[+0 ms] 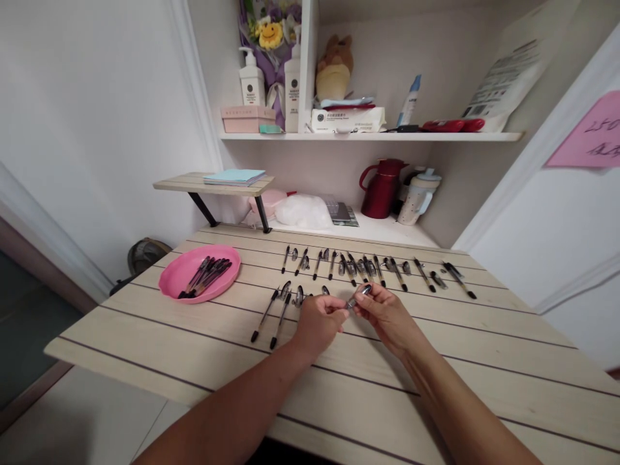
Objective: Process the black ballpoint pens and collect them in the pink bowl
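Note:
My right hand (382,316) pinches a small shiny, dark, partly see-through piece (360,294) between thumb and fingers. Fingers closed, my left hand (320,321) meets its lower end; the fingertips hide that end. Similar small dark pieces (299,296) lie on the table just beyond my left hand. Two slim pens with black tips (279,321) lie to its left. Farther back, a row of pens or refills (397,274) with dark pieces among them stretches across the table. At the left, a pink dish (167,284) holds several black pens (208,276).
The slatted wooden table (436,387) carries a small raised shelf (179,183) with blue paper on it at the back left. Behind stand a red jug (382,188) and a pale tumbler (417,200). A white shelf (411,137) with bottles and boxes hangs above.

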`<move>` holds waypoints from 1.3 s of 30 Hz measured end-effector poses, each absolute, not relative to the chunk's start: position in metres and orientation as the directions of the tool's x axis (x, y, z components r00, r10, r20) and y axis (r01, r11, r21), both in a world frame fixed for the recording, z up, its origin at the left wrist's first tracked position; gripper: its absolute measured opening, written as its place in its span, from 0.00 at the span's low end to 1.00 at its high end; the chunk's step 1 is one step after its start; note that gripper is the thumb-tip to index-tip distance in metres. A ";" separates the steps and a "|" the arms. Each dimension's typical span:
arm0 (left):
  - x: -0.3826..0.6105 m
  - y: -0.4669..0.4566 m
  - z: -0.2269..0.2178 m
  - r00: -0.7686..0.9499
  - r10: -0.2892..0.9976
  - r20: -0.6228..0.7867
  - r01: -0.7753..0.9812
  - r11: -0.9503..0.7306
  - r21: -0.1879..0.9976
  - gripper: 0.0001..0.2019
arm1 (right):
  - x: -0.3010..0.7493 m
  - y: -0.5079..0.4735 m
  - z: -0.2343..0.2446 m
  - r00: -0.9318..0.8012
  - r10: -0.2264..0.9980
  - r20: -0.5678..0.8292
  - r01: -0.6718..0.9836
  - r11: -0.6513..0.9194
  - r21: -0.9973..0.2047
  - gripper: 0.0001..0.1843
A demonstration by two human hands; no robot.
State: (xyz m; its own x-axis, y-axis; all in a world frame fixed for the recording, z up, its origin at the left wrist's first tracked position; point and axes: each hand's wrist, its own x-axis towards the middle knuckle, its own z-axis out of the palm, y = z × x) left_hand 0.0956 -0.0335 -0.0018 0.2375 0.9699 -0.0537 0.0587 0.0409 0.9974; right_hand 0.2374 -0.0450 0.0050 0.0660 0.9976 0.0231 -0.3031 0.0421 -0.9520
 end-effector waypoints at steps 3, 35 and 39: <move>0.095 -0.031 -0.008 0.232 0.972 0.027 0.117 -0.056 0.992 0.07 | 0.236 -0.045 0.004 0.062 0.998 0.012 -0.309 0.030 -0.950 0.15; -0.135 0.072 0.089 -0.265 0.956 0.125 0.919 0.211 0.333 0.12 | 0.252 -0.030 -0.028 0.240 0.967 -0.085 -0.115 -0.059 -0.992 0.12; -0.150 0.071 0.069 -0.264 0.963 0.042 0.940 0.248 0.234 0.04 | 0.251 -0.030 -0.029 0.235 0.965 -0.116 -0.098 -0.095 -0.991 0.13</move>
State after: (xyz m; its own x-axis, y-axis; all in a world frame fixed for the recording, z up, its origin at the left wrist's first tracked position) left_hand -0.1504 0.0712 0.0690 -0.2645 0.9635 0.0417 0.9401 0.2479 0.2341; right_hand 0.2515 -0.0300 -0.0288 0.2351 0.9650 -0.1160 -0.0984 -0.0951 -0.9906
